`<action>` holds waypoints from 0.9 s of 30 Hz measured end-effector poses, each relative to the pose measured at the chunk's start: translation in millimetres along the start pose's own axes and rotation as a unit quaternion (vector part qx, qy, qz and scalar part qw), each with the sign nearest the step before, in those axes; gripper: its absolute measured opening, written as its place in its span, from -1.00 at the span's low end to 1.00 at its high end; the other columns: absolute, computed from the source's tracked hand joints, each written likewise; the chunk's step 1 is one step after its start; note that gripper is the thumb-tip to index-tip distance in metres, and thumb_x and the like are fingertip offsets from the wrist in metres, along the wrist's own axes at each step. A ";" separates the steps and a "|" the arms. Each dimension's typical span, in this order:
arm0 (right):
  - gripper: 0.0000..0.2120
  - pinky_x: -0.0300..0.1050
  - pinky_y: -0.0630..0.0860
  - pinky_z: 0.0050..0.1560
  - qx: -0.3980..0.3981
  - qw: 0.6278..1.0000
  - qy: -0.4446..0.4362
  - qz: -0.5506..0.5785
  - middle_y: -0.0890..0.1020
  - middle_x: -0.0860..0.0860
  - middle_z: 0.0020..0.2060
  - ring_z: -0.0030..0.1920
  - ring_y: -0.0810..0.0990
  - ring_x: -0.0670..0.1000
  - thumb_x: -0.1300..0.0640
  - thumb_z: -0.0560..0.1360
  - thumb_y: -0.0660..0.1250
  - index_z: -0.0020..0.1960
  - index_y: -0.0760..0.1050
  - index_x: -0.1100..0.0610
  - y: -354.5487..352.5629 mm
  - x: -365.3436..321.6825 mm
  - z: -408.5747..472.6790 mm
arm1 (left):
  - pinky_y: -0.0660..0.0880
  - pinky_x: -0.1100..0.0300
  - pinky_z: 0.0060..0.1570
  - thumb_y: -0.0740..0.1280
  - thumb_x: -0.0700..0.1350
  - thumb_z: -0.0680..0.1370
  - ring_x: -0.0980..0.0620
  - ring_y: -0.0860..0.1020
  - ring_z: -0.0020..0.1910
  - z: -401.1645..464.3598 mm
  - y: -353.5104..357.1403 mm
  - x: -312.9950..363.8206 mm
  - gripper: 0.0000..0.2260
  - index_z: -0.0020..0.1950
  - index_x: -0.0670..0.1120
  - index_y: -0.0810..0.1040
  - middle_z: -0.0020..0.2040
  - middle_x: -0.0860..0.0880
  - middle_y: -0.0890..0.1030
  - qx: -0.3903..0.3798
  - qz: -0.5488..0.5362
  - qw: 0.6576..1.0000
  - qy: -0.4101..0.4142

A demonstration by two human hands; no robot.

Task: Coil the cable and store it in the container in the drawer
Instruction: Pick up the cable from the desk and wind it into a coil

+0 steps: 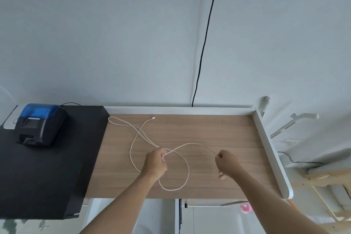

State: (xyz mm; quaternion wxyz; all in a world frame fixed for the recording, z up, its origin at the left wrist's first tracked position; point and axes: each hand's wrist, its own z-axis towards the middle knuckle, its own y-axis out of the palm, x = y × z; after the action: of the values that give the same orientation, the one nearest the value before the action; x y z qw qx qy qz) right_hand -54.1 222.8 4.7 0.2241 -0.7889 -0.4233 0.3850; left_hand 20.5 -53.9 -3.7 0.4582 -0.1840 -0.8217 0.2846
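Observation:
A long white cable (pixel 187 165) lies in loose loops on the wooden desk (pixel 228 135). Its free plug end (pixel 153 118) rests near the desk's back edge. My left hand (pixel 156 162) is closed around the cable where two strands cross, mid-desk. My right hand (pixel 227 163) pinches the cable farther right, lifting a span that arcs between both hands. One loop hangs toward the front edge below my left hand. The drawer and container are not clearly in view; a white cabinet front (pixel 209 218) shows under the desk.
A black box (pixel 57 167) stands at the left with a blue-lidded small printer (pixel 40 124) on top. A black wire (pixel 205 36) runs down the wall behind the desk. A white raised rim (pixel 269 148) borders the desk's right side. Wooden frames (pixel 326 180) sit at the right.

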 end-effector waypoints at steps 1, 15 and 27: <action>-0.80 -0.13 0.49 -0.39 -0.005 0.999 -0.002 0.038 0.61 0.09 -0.35 -0.52 0.64 0.10 0.20 0.63 0.15 -0.04 0.53 0.23 -5.1 -6.1 -3.3 | 0.73 -0.04 -0.06 0.21 -0.42 0.53 -0.22 0.78 -0.12 -0.4 -12.3 2.0 -0.60 0.23 -0.15 0.69 -0.11 -0.19 0.75 0.020 0.005 1.000 0.009; -0.74 -0.13 0.15 -0.46 -0.235 0.624 0.010 0.745 0.22 -0.03 -0.48 -0.46 0.09 -0.03 0.21 0.58 0.26 -0.30 0.44 0.12 -35.1 -103.5 -76.1 | 0.61 0.16 0.17 0.20 -0.46 0.54 -0.07 0.72 0.08 -23.9 -133.1 -28.9 -0.55 0.03 -0.04 0.80 0.04 -0.13 0.79 0.053 0.067 0.993 0.081; -0.67 0.07 0.51 0.33 -0.039 0.560 -0.099 0.821 0.67 0.18 -0.01 -0.03 0.67 0.08 0.31 0.76 0.00 -0.06 0.44 0.15 -10.3 -169.0 -112.3 | 0.54 0.35 -0.01 0.25 -0.19 0.61 0.23 0.65 -0.02 -133.9 -171.2 -29.0 -0.70 0.13 0.02 0.76 -0.01 0.13 0.72 -0.075 0.080 0.941 0.319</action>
State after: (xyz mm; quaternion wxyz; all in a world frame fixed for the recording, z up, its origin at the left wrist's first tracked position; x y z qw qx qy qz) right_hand -28.0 83.3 150.0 -0.2637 -0.7603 0.3736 0.4613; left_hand 143.2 -162.1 142.4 0.6570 -0.3643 -0.6339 0.1841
